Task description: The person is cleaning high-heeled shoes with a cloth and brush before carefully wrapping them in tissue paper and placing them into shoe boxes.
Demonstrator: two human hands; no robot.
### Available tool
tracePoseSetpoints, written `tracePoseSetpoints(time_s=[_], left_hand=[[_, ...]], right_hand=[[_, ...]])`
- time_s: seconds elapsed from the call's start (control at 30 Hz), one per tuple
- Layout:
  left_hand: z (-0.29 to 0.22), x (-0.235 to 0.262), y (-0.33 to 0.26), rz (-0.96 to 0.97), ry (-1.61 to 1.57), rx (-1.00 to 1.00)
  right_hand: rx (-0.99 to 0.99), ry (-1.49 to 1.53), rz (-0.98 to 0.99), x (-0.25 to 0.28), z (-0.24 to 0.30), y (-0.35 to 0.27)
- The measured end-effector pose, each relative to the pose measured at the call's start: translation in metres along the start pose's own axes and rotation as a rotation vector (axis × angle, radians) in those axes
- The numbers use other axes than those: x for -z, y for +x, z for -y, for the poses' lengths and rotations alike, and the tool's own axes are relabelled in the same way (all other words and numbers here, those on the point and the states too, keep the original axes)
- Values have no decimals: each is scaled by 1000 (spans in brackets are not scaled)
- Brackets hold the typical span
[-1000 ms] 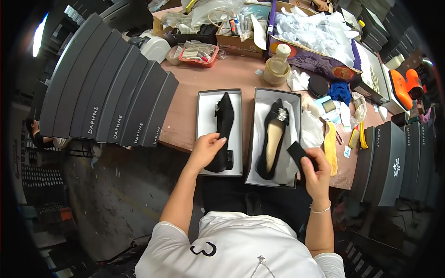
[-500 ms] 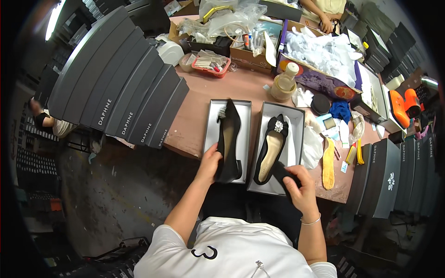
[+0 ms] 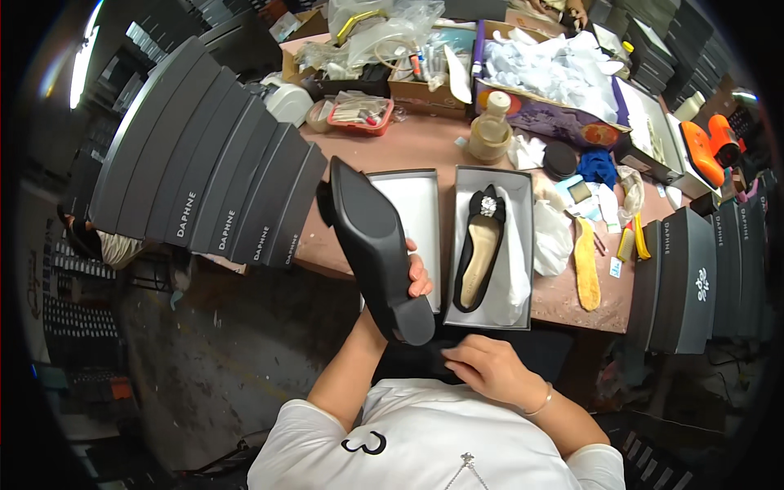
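Left hand (image 3: 415, 276) grip, as I read it, closed on black pointed low-heeled shoe (image 3: 377, 249), sole up; right hand (image 3: 487, 367) at 5 o'clock, grip state unclear.

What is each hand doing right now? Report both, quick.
Left hand: closed on the black shoe, sole up.
Right hand: fingers bent near the shoe's heel; a grip cannot be told.

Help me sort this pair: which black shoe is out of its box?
The black shoe in the left hand, held sole-up. The other shoe, with a jewelled toe, lies in its open box.
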State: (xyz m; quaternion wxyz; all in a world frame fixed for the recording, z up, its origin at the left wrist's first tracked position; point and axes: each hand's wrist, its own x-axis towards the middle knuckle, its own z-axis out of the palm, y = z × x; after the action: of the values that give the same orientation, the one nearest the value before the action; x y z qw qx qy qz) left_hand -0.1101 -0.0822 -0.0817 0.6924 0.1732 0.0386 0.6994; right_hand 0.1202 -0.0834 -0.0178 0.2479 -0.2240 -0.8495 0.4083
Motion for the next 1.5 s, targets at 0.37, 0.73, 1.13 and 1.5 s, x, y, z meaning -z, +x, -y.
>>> tracePoseSetpoints(time_s=[0.37, 0.73, 1.13, 1.5], left_hand=[[35, -11, -1, -122, 386, 235], [-38, -4, -15, -659, 870, 268], [-28, -14, -26, -384, 1388, -160], [4, -30, -65, -620, 430, 135]], right_hand=[[371, -130, -272, 33, 2, 53], [-205, -888, -585, 132, -133, 41], [-560, 708, -141, -24, -35, 32], [-24, 44, -276, -28, -20, 85]])
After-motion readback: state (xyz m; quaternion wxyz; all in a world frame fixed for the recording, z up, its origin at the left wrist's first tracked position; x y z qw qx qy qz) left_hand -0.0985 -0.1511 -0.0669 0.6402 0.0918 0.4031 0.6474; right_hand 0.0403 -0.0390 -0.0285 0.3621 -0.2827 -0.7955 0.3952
